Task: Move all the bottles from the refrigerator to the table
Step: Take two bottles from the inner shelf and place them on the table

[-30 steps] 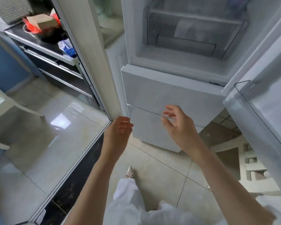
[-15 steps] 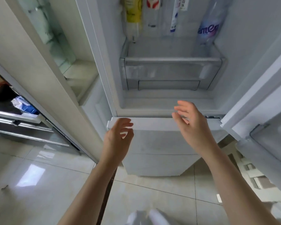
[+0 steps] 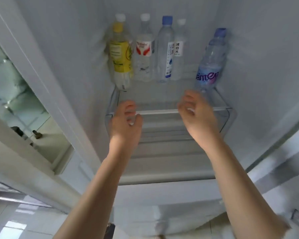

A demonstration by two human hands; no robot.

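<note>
Several bottles stand upright on a glass shelf inside the open refrigerator. From the left: a yellow-labelled bottle, a clear bottle with a red and white label, a tall clear bottle with a blue cap, a clear white-capped bottle behind it, and a blue-labelled water bottle apart at the right. My left hand hovers at the shelf's front edge, below the yellow-labelled bottle, fingers curled and holding nothing. My right hand is just below the blue-labelled bottle, fingers apart, empty.
A clear drawer sits under the shelf. The refrigerator door hangs open at the right. The refrigerator's left side wall meets a glass panel at the left. Tiled floor lies below.
The view has tilted up from the floor and lower drawers to the bottle shelf. Both hands have risen from the lower door level to the shelf's front edge, still empty.
</note>
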